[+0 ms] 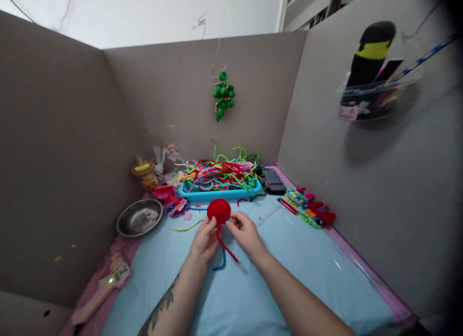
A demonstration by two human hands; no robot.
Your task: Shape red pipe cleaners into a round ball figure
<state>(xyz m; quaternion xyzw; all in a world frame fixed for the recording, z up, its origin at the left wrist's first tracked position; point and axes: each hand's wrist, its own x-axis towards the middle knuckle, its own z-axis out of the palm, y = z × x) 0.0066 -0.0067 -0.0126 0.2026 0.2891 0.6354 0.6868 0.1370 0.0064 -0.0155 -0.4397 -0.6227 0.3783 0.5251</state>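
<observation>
A round red fuzzy piece (219,210), which looks made of pipe cleaner, is held up over the middle of the table. My left hand (206,239) grips its lower left edge between thumb and fingers. From its underside hangs a red pipe cleaner tail (226,244). At the lower right edge of the red piece, my right hand (246,232) is closed in a pinch; what lies between its fingertips is too small to make out. Below my hands a bent blue pipe cleaner (221,264) shows, partly hidden.
Behind my hands stands a blue tray (202,197) heaped with coloured pipe cleaners. To the left are a metal bowl (123,225) and a pink glue gun (96,297) with a green light. Finished fuzzy pieces (314,210) lie at right, near a red cutter (288,206).
</observation>
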